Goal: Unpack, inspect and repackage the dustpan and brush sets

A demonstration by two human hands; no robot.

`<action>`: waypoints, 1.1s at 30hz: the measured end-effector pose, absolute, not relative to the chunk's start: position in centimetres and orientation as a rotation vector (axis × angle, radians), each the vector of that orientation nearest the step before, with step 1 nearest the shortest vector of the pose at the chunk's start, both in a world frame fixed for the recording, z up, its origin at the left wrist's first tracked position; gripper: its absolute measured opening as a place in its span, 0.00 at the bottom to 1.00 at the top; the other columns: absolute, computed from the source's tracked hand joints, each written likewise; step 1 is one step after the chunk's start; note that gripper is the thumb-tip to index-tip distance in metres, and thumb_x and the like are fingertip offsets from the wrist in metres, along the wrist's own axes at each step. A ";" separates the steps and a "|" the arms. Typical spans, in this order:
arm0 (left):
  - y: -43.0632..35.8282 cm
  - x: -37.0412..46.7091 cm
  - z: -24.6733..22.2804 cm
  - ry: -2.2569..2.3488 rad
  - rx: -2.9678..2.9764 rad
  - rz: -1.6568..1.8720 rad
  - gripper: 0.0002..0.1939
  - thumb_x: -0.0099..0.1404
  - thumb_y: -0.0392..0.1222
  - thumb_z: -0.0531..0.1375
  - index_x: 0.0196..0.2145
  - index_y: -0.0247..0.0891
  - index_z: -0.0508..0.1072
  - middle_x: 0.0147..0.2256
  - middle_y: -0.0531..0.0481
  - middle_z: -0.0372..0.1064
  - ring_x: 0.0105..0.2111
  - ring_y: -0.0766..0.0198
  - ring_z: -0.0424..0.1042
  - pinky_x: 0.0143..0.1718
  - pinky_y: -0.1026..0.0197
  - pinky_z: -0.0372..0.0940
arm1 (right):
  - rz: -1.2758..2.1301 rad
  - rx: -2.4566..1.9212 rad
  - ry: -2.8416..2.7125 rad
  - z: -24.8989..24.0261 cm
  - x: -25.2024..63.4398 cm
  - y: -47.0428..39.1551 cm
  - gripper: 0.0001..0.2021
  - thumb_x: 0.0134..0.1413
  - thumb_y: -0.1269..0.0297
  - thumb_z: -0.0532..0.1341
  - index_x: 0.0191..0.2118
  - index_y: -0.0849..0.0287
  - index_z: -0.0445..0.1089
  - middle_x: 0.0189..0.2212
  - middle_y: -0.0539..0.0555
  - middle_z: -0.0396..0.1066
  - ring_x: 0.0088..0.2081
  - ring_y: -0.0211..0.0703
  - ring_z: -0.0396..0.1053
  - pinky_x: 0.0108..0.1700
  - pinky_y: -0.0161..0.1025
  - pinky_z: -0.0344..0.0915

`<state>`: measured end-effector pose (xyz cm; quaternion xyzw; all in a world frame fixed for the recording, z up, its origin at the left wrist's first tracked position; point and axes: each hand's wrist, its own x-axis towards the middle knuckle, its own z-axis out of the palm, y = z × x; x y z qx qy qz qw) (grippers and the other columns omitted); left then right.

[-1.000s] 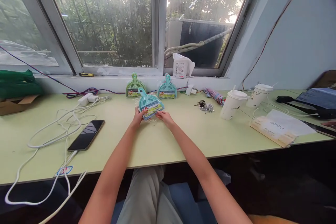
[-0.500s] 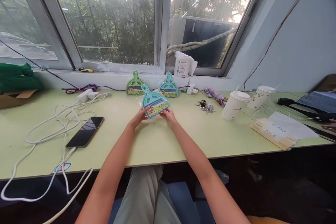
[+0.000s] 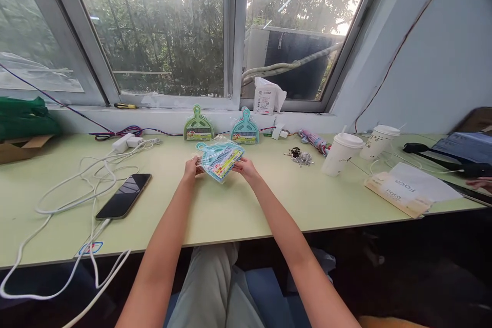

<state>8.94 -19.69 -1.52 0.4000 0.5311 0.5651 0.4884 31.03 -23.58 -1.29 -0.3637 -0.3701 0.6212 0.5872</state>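
Observation:
A blue dustpan and brush set in clear wrap point(image 3: 222, 159) is tilted above the middle of the table, its handle toward the upper left. My left hand point(image 3: 191, 166) grips its left side, and my right hand point(image 3: 245, 167) holds its lower right edge; some fingers are hidden behind it. Against the wall behind stand a green dustpan set point(image 3: 198, 124) and another blue dustpan set point(image 3: 245, 127), both upright and touched by neither hand.
On the pale green table point(image 3: 230, 215), a phone point(image 3: 125, 196) and white cables lie left. Keys point(image 3: 300, 157), a white cup point(image 3: 341, 154), a second cup point(image 3: 380, 142) and a paper bag point(image 3: 407, 189) are right. Another person's hand shows at the right edge.
The held blue set has turned counterclockwise, its handle swinging left and down. My left hand has shifted slightly left. The view has moved slightly.

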 end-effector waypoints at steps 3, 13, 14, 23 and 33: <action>-19.8 8.9 -1.0 1.291 0.928 1.382 0.17 0.64 0.48 0.54 0.40 0.32 0.73 0.29 0.46 0.73 0.23 0.65 0.71 0.27 0.61 0.69 | 1.435 -0.844 -0.873 -0.9 30.9 -23.9 0.11 0.43 0.79 0.65 0.35 0.60 0.70 0.29 0.51 0.77 0.33 0.40 0.76 0.40 0.40 0.76; -21.1 5.5 -0.2 1.253 1.324 1.091 0.33 0.49 0.59 0.67 0.49 0.36 0.73 0.34 0.42 0.77 0.19 0.69 0.66 0.17 0.68 0.55 | 1.544 -1.010 -1.022 0.3 35.1 -24.3 0.10 0.46 0.80 0.62 0.36 0.63 0.72 0.29 0.54 0.78 0.29 0.41 0.76 0.40 0.40 0.75; -21.3 5.5 -0.2 1.228 1.346 1.057 0.34 0.48 0.56 0.69 0.49 0.37 0.72 0.33 0.43 0.77 0.19 0.70 0.65 0.17 0.68 0.54 | 1.535 -1.002 -1.016 0.3 35.6 -24.3 0.10 0.46 0.80 0.62 0.36 0.64 0.73 0.29 0.54 0.78 0.29 0.40 0.76 0.39 0.40 0.75; -20.9 5.5 -0.7 1.151 1.298 0.883 0.13 0.45 0.41 0.71 0.30 0.33 0.79 0.20 0.49 0.70 0.14 0.74 0.54 0.12 0.69 0.44 | 1.561 -0.988 -1.026 -0.5 37.0 -24.0 0.10 0.45 0.81 0.62 0.36 0.65 0.74 0.32 0.56 0.78 0.31 0.41 0.76 0.39 0.39 0.75; -19.0 1.5 -0.7 1.101 0.505 1.886 0.28 0.65 0.54 0.54 0.59 0.41 0.58 0.46 0.42 0.71 0.39 0.68 0.74 0.33 0.69 0.69 | 1.225 -0.863 -0.590 -1.4 38.0 -23.0 0.14 0.48 0.82 0.57 0.39 0.61 0.71 0.32 0.52 0.77 0.37 0.40 0.76 0.49 0.39 0.72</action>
